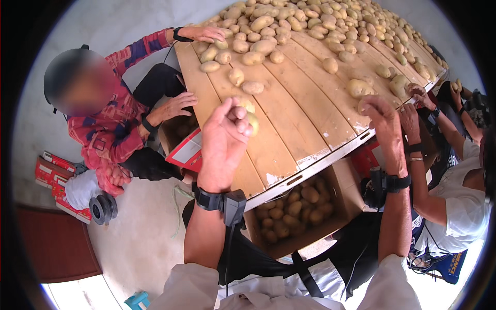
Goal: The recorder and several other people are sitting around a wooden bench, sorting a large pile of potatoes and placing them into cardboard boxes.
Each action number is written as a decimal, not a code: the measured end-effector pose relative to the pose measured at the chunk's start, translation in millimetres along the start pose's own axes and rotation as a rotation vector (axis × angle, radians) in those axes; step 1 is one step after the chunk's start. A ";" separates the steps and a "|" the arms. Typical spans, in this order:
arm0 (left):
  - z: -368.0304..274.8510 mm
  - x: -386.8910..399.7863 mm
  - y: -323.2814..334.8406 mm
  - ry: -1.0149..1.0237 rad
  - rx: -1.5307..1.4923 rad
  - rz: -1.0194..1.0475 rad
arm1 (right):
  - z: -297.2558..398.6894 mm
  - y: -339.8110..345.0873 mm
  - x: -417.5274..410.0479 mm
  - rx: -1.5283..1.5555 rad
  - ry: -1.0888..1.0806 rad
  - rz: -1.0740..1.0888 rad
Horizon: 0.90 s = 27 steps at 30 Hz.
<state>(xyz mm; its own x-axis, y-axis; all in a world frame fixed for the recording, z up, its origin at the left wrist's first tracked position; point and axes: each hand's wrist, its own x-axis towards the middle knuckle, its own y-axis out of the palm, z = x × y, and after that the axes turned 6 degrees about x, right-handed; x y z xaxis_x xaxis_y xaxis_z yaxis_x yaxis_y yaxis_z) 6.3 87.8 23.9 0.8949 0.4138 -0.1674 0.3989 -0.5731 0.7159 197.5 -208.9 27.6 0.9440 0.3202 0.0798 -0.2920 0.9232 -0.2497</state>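
Note:
My left hand (pixel 226 135) is raised over the near left part of a wooden slatted table (pixel 294 116), palm turned towards me and fingers curled. Right beside its fingertips is a yellow potato (pixel 253 124), with another potato (pixel 247 104) just past it; whether the hand grips either is unclear. Over the table's near edge, farther right, my right hand (pixel 381 114) has bent fingers pointing down at the boards. A large potato (pixel 359 88) lies just beyond them. The fingers hide whatever may be between them. Each wrist wears a black strap with a device.
A heap of potatoes (pixel 329 19) covers the table's far side. Below the near edge stands a cardboard box (pixel 254 232) of potatoes. A red and white carton (pixel 188 151) is at the left corner. One person (pixel 116 89) sits left; other people's hands (pixel 410 120) work close on my right.

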 end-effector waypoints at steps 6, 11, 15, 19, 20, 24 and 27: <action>25.1 0.2 6.2 -0.048 0.041 0.000 | -1.0 13.6 -7.3 -0.156 0.008 0.179; 32.4 -0.2 14.1 -0.104 0.006 0.015 | -6.2 25.5 -3.8 -0.266 0.099 0.274; 20.9 4.7 13.4 -0.007 -0.068 -0.002 | -4.0 31.4 4.7 -0.257 0.105 0.275; 18.8 5.6 13.3 0.047 -0.120 -0.053 | 6.7 39.8 18.7 -0.237 -0.010 0.293; 22.0 4.2 14.7 0.017 -0.109 -0.046 | 10.6 41.1 22.2 -0.211 -0.014 0.286; 41.1 -4.7 23.6 -0.077 -0.088 0.007 | 29.8 39.5 43.8 -0.241 0.019 0.193; 54.3 -16.4 30.1 -0.157 -0.049 0.059 | 41.6 39.2 57.5 -0.175 -0.001 0.141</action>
<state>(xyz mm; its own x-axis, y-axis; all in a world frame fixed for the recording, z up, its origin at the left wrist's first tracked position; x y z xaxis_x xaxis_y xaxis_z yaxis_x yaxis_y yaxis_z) 14.5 25.4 11.4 0.9382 0.2627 -0.2252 0.3380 -0.5564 0.7591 233.9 -145.5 62.5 0.8956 0.4435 0.0329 -0.3898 0.8185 -0.4220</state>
